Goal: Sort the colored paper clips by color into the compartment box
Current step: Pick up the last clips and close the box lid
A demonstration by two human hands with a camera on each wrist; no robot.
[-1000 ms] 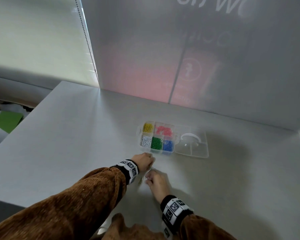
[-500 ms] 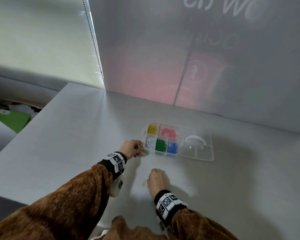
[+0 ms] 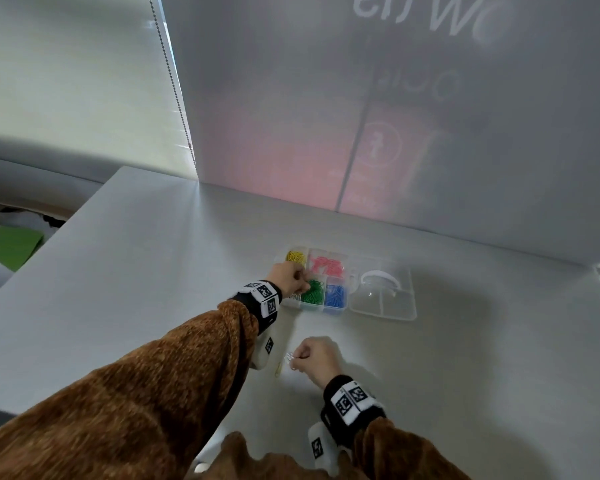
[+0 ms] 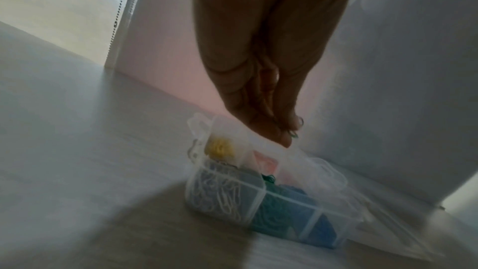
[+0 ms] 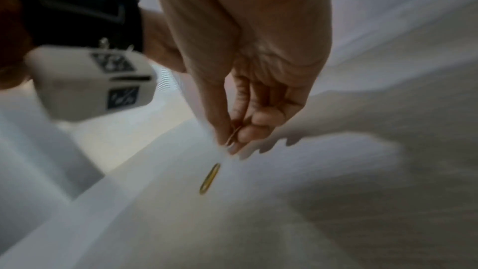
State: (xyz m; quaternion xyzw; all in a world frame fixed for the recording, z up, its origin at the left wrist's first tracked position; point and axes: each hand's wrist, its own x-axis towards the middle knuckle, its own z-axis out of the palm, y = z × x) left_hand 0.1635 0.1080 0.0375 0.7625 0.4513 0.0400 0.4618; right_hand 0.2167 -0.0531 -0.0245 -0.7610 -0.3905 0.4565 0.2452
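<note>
The left hand (image 3: pixel 289 276) has gone from the table (image 3: pixel 125 258) in front of the box out over the box (image 3: pixel 310 304) itself, and the right hand (image 3: pixel 315 356) has stayed back near the table's near edge. From the head view, the left fingers are bunched above the seam between the white and green compartments, and what they carry is hidden here. The right hand pinches a pale clip (image 3: pixel 289 357); a yellow clip (image 3: pixel 278 370) lies on the table just left of it, long axis running roughly away from the person. The open lid (image 3: pixel 383 292) lies flat on the box's right, so that side is taken; the table's left half is free. Over to the left wrist: thumb and fingertips (image 4: pixel 283 140) pressed narrowly together, a green clip (image 4: pixel 294 134) peeping out at the tips, the green compartment below and slightly nearer the camera, so I'd call a short drop. Right wrist now: fingers closed on something thin, too blurred to name, and the yellow clip (image 5: pixel 210 178) sits just beyond those fingertips, the right hand clearly nearer to it.
</note>
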